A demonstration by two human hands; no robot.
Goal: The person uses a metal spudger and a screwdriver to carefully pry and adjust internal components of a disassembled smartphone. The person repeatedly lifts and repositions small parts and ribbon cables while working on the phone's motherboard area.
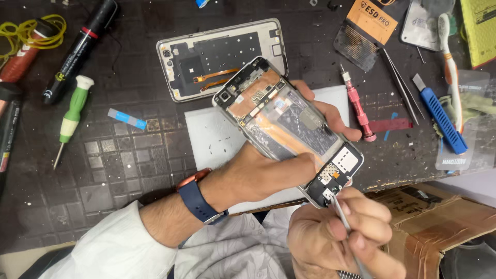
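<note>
1. An opened phone (287, 125) is held above the bench (119, 170), tilted, with its camera end pointing away and its lower end near the person's body.
2. The phone is cradled by the left hand (258, 173) from beneath; the grip is clamped on the phone's frame, with fingertips (330, 116) showing along its far edge.
3. Thin metal tweezers (345, 223) are pinched in the right hand (338, 235), the grip closed on them, and their tip is set at the small board at the phone's lower end.
4. For this step to be done well, it is judged that the phone should be kept steady against the left palm, the tip moved with light pressure only, and the flat orange flex cables avoided.
5. The phone's inside is exposed: a silver frame, a dark panel under clear film in the middle, orange film strips, a camera module at the top corner, and a black lower section with a white patch.
6. The removed back cover (219, 57) lies face up on the bench just beyond the phone, with an orange flex strip on it.
7. A white sheet (212, 137) with tiny screws lies under the phone; a pink screwdriver (357, 106) rests to the right, and a green screwdriver (72, 116) well to the left.
8. A blue cutter (439, 120) and a toothbrush (450, 64) lie at the far right.
</note>
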